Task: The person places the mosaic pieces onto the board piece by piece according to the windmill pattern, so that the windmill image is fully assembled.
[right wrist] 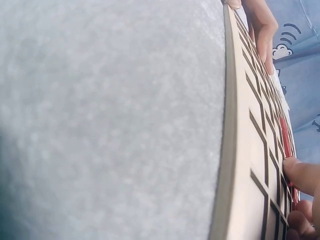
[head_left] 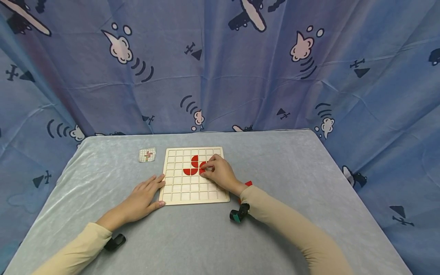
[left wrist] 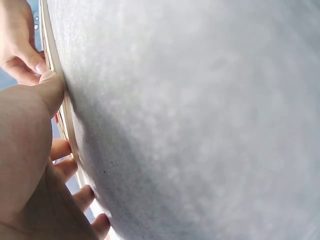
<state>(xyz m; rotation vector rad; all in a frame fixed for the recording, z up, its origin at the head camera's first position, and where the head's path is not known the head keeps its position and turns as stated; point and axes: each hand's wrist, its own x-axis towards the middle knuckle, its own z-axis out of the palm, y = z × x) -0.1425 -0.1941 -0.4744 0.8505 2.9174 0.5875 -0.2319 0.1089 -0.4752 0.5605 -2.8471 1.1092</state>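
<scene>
A square wooden grid board [head_left: 178, 187] lies on the table, with several red quarter-circle tiles [head_left: 194, 161] in cells near its middle. My right hand [head_left: 221, 173] reaches over the board from the right, thumb and fingertips pinching a red tile [head_left: 201, 171] at the right of that group; the fingers partly cover it. In the right wrist view the thumb touches red edges low over the grid [right wrist: 257, 140]. My left hand [head_left: 142, 198] rests at the board's left edge, fingers spread and fairly straight, with thumb and fingertips touching the rim.
A small card [head_left: 147, 155] printed with a grid and a red figure lies left of the board's far corner. More red pieces [head_left: 248, 183] lie right of the board, partly hidden under my right wrist. A grey cloth [head_left: 292, 164] covers the table; a blue patterned curtain [head_left: 220, 76] hangs behind.
</scene>
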